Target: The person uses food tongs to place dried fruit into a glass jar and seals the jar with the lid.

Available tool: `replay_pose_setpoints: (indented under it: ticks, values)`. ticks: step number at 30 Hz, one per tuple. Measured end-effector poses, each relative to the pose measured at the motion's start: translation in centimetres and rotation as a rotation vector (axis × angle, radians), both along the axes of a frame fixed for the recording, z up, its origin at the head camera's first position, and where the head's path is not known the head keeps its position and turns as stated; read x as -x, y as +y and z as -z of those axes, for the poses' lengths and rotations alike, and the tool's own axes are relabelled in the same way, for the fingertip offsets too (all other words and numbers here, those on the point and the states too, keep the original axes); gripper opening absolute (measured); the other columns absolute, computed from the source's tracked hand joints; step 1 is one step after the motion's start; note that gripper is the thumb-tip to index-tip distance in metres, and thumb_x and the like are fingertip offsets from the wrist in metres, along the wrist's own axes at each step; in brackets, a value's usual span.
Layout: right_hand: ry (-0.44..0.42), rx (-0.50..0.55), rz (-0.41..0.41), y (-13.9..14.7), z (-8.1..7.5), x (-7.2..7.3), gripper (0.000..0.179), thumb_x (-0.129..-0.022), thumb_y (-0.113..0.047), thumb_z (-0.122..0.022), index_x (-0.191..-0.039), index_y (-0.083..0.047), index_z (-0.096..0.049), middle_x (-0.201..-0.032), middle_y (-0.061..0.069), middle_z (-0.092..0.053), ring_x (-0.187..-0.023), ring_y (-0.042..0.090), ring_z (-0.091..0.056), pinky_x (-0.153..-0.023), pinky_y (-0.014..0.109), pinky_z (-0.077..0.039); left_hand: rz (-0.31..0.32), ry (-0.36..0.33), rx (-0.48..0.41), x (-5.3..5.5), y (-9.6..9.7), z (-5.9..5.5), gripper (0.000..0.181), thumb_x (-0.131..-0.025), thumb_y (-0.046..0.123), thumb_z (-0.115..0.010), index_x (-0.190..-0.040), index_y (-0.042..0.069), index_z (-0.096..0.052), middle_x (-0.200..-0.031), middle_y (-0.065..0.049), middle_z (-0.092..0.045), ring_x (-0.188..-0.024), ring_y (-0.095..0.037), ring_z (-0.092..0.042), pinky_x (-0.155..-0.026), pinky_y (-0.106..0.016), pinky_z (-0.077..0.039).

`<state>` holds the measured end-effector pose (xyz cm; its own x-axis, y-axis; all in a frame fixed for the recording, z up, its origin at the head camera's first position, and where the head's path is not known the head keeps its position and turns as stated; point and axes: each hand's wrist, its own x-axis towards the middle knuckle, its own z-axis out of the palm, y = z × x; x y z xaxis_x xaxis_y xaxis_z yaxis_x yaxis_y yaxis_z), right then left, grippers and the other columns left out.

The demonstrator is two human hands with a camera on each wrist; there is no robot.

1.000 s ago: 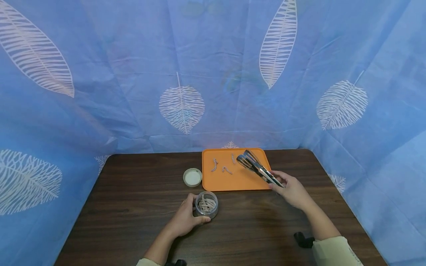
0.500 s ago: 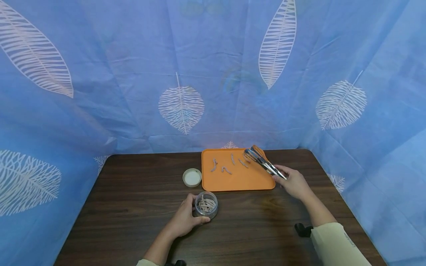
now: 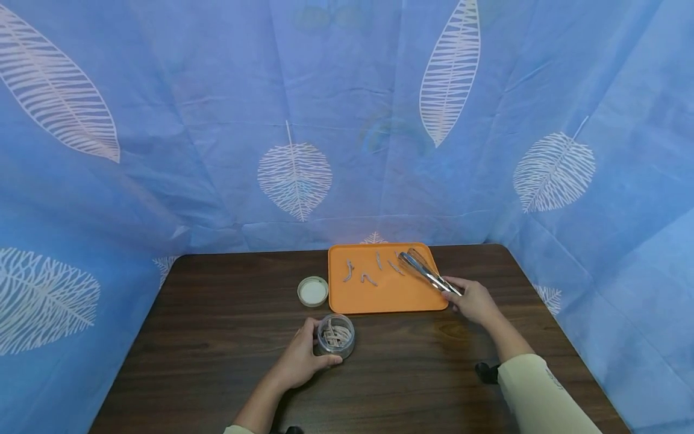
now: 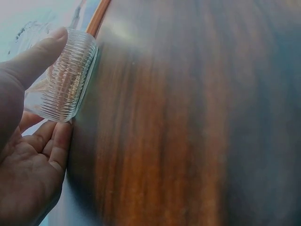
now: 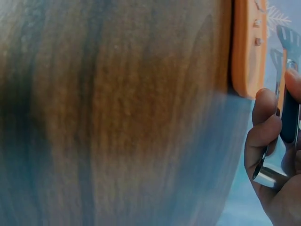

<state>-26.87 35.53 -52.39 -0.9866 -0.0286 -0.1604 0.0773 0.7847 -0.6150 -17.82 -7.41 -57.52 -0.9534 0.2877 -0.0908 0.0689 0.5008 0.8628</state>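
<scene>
My left hand [image 3: 300, 358] holds a clear open jar [image 3: 350, 348], thumb on one side and fingers on the other. Pale, thin, curled strips [image 3: 337, 333] lie inside it. The left wrist view shows the jar's ribbed wall [image 4: 70, 77] standing on the table. My right hand [image 3: 476, 302] grips metal tongs [image 3: 434, 278] by their handles, and the slotted heads reach over the right part of an orange tray [image 3: 390, 301]. Several small greyish wavy strips [image 3: 349, 271] are spread on the tray. Whether the tongs hold a strip is too small to tell.
A round lid [image 3: 313, 292] lies with its pale inside up, left of the tray and behind the jar. The dark wooden table [image 3: 217, 337] ends at a blue leaf-patterned cloth [image 3: 217, 150] at the back and sides.
The tongs have moved right over the tray, then dipped slightly. A strip near the tray's middle, first hidden by their heads, now lies in view. My left hand and the jar stay put.
</scene>
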Motion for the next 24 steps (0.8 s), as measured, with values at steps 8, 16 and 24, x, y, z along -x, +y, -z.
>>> replay_pose_setpoints:
  ticks: [8,16,24]
  values:
    - [-0.044,-0.053,0.027,-0.4,0.5,0.3,0.055,-0.11,-0.027,-0.067,-0.16,-0.008,-0.053,-0.078,0.01,-0.073,-0.067,0.02,-0.064,-0.055,0.031,-0.043,-0.001,-0.006,0.008,0.0,0.0,0.0,0.074,-0.085,0.039,-0.095,-0.135,0.008,-0.049,-0.134,-0.015,-0.061,-0.13,-0.038,-0.062,-0.107,-0.056,-0.055]
    - [-0.053,-0.072,0.031,-0.8,0.2,0.5,0.052,-0.11,-0.026,-0.065,-0.158,-0.008,-0.056,-0.08,0.01,-0.075,-0.065,0.019,-0.062,-0.055,0.033,-0.044,0.002,-0.014,-0.009,0.0,-0.1,0.0,0.073,-0.086,0.038,-0.095,-0.135,0.009,-0.049,-0.133,-0.014,-0.06,-0.13,-0.037,-0.062,-0.108,-0.055,-0.056]
    - [-0.026,-0.128,0.046,-1.2,0.4,0.8,0.047,-0.111,-0.025,-0.064,-0.155,-0.009,-0.06,-0.067,0.003,-0.067,-0.057,0.015,-0.052,-0.053,0.03,-0.039,-0.005,-0.002,-0.003,0.0,-0.1,0.0,0.074,-0.084,0.039,-0.096,-0.133,0.009,-0.05,-0.132,-0.013,-0.06,-0.129,-0.034,-0.062,-0.107,-0.055,-0.055]
